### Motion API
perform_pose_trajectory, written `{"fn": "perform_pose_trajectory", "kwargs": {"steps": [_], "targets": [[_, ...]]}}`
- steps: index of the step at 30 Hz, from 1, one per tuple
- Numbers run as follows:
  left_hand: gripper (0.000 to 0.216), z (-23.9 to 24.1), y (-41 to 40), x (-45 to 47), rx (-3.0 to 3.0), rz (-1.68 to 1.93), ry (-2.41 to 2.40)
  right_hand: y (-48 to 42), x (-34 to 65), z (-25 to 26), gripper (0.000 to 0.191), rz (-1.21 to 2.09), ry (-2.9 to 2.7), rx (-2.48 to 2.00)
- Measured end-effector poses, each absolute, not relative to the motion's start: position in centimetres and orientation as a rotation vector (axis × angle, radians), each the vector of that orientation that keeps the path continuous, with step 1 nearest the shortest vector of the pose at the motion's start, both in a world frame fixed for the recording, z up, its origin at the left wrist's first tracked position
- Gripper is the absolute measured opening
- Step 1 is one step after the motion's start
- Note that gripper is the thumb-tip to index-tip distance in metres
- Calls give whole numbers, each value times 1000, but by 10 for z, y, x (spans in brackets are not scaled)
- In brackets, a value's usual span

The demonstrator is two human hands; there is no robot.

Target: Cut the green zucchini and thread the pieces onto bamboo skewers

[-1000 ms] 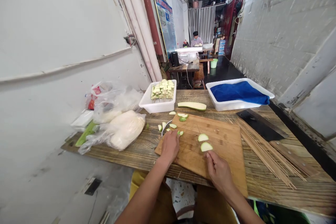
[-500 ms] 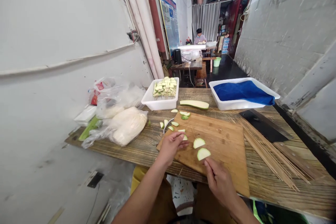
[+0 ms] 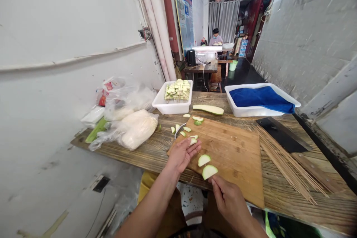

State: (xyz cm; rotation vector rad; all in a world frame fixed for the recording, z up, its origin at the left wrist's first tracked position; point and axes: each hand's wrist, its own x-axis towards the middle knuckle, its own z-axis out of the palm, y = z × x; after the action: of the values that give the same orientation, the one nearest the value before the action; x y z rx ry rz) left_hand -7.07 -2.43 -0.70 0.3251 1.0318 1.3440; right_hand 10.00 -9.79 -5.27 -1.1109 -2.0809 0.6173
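Pinches a thin skewer (image 3: 198, 151) tight in the fingers of the right hand (image 3: 228, 201), low centre of the frame, with two threaded slices (image 3: 209, 171) just above the knuckles. Holds a loose slice (image 3: 193, 141) lightly between the half-curled fingers of the left hand (image 3: 180, 155), right at the skewer's tip. Since a second ago: drawn both hands back toward the near edge of the cutting board (image 3: 237, 152), and lifted that loose slice from the scattered pieces (image 3: 184, 129) at the board's upper left corner. Farther up the surface (image 3: 156, 150): a white tray (image 3: 160, 105) of filled sticks, a half squash (image 3: 208, 109).
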Motion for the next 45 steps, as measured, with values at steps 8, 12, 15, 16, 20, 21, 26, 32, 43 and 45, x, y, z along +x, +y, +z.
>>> {"fn": "perform_pose_trajectory", "kwargs": {"steps": [8,12,15,16,20,21,26,32,43,45], "targets": [[10,-9,-26,-70,355,1334,998,-99,99,-52,28,651,-2093,-1137],[9,-10,-27,-70,379,1327,1003,-99,100,-49,29,711,-2084,-1152],[7,-8,-27,-67,386,1334,1010,-99,99,-45,28,741,-2072,-1168],[6,-8,-28,-66,384,1335,1009,-99,99,-44,28,736,-2065,-1171],[5,-7,-28,-63,378,1324,1001,-100,98,-39,26,702,-2051,-1174],[5,-7,-28,-63,377,1318,1003,-100,97,-38,26,696,-2052,-1178],[6,-9,-30,-60,354,1292,1029,-99,97,-36,28,665,-2057,-1205],[5,-8,-30,-57,387,1274,1044,-96,97,-35,29,668,-2048,-1238],[12,-10,-33,-48,423,1186,1047,-90,93,-38,32,418,-2067,-1231],[14,-8,-33,-45,410,1214,1003,-88,91,-41,34,353,-2047,-1230]]}}
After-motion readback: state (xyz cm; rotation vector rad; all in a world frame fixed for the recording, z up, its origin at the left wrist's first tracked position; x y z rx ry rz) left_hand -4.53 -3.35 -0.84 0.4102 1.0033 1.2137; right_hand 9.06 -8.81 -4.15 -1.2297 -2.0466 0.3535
